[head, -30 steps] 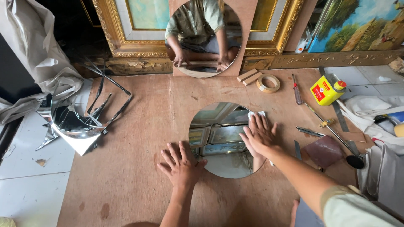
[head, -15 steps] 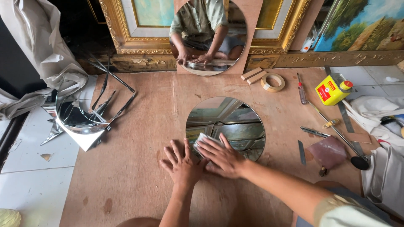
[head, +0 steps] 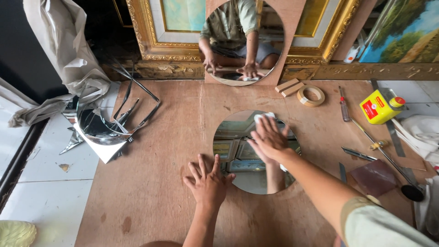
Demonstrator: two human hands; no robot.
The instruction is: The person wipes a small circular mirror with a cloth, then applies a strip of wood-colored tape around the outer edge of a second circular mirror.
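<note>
A round mirror lies flat on a brown plywood board. My right hand presses a white cloth onto the glass near its upper middle, fingers spread over it. My left hand rests flat on the board, its fingertips touching the mirror's lower left edge. It holds nothing.
A second round mirror leans upright at the back against gold picture frames. Mirror offcuts lie at the left. A tape roll, screwdriver, yellow can, glass cutter and sandpaper sit at the right.
My right hand has slid the cloth across the mirror, from the right edge to the lower left, then up to the upper middle. My left hand has stayed in place.
</note>
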